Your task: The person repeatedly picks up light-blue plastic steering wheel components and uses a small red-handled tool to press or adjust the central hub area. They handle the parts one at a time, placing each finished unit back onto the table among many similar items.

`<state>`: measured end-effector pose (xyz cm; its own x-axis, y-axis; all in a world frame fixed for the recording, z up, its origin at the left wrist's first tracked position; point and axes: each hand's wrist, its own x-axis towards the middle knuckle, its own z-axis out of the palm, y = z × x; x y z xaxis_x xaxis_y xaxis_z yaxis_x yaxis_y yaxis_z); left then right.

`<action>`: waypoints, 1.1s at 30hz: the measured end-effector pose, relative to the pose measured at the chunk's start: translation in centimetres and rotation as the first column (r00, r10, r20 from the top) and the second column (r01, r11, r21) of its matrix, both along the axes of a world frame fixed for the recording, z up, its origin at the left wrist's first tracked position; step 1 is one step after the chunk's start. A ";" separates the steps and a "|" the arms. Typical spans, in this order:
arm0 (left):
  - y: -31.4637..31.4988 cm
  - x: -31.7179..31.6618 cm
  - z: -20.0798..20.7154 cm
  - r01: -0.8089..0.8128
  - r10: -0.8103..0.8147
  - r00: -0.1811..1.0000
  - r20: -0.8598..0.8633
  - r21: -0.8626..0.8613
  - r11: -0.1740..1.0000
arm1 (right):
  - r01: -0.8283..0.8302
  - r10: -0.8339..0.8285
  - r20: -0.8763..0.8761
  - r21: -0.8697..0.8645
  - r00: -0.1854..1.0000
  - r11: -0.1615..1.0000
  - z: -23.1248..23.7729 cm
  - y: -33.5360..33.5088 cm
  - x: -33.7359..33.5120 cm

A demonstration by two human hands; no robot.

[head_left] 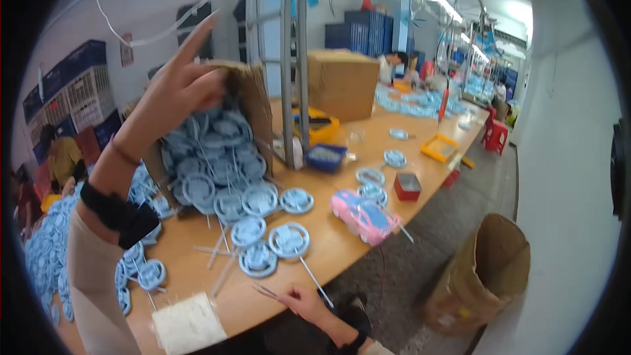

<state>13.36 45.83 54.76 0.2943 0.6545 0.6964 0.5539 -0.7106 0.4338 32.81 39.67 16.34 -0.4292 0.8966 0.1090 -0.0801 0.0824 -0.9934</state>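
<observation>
Across the open front of the carton, the left hand is held raised, forefinger extended upward; the other fingers are bent and blurred, and whether anything is gripped by them cannot be told. Forward of the carton and to its right, at the table edge, tweezers are pinched between thumb and fingers of the right hand, tips directed leftward.

Wheels, pale blue, some fitted with white sticks: piled inside the carton and spilled from its mouth; three are grouped in front of it, one with a long stick reaching near the right hand. More are heaped left of the carton, others scattered to its right.

Toy car, pink with blue windows: placed right of the carton, wheels just behind.

Tin, red: set farther right of the carton.

Tray, dark blue, filled with small parts: placed right of the carton, beside metal posts.

Box, cardboard: stood behind the carton, to its right.

Pad, white: laid in front of the carton.

Bin, cardboard, open: stood on the floor, well right of the carton.
</observation>
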 end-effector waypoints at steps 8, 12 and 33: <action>2.6 9.6 -10.1 0.070 -0.121 0.680 -0.723 -0.101 0.992 | 0.011 -0.009 -0.055 0.024 0.998 1.000 0.7 -0.2 0.2; 4.8 4.1 -22.9 0.105 -0.287 0.604 -0.744 -0.282 0.954 | -0.063 0.063 0.005 -0.064 0.998 0.996 1.1 0.0 -0.2; -5.2 -1.1 -28.4 -0.051 0.278 0.902 0.331 -0.556 0.829 | 0.157 -0.198 0.186 0.214 0.963 0.964 8.0 -1.0 1.9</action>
<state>12.29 40.64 26.34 -0.0667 0.9622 0.2640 0.3498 -0.2253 0.9093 34.72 38.69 24.31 -0.2967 0.9301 0.2167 0.1557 0.2710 -0.9499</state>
